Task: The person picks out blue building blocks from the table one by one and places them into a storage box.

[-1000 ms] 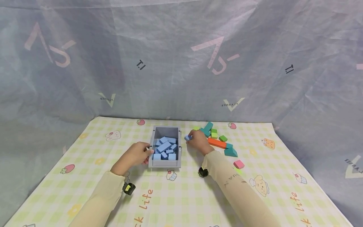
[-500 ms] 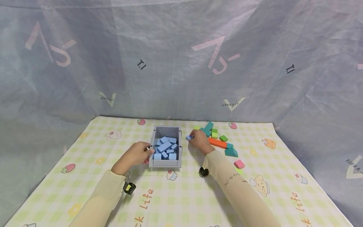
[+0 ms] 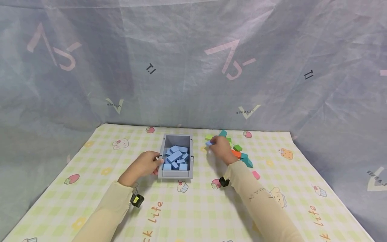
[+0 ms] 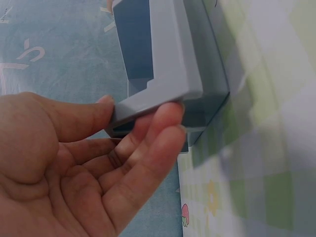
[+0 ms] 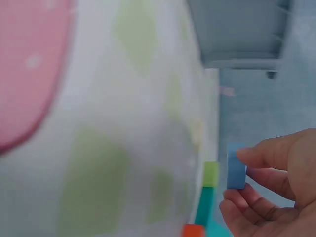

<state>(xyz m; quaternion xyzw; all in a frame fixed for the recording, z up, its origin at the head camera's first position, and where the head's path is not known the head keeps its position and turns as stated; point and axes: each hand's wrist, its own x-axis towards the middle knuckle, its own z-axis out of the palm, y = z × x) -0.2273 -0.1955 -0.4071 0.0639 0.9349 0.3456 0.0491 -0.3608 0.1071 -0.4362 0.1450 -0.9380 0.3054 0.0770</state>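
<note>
A grey open-topped box [image 3: 177, 174] stands on the table with several light blue blocks [image 3: 174, 156] piled inside. My left hand [image 3: 146, 163] holds the box's left edge; in the left wrist view the thumb presses the top of the rim [image 4: 143, 101] and the fingers curl beneath it. To the right of the box, my right hand [image 3: 220, 148] pinches a small light blue block [image 5: 236, 170] between thumb and fingers. In the right wrist view that block hangs beside a lime green block [image 5: 211, 174], above the tablecloth.
Around and behind the right hand lie loose blocks: a teal one [image 3: 223, 133], a green one [image 3: 238, 148], an orange one [image 3: 236, 154] and a pink one [image 3: 256, 174]. A checked cloth [image 3: 187, 215] covers the table. Grey curtain [image 3: 181, 67] hangs behind.
My right hand has moved to the right and slightly farther back, carrying the light blue block away from the box. The left hand has stayed on the box's edge.
</note>
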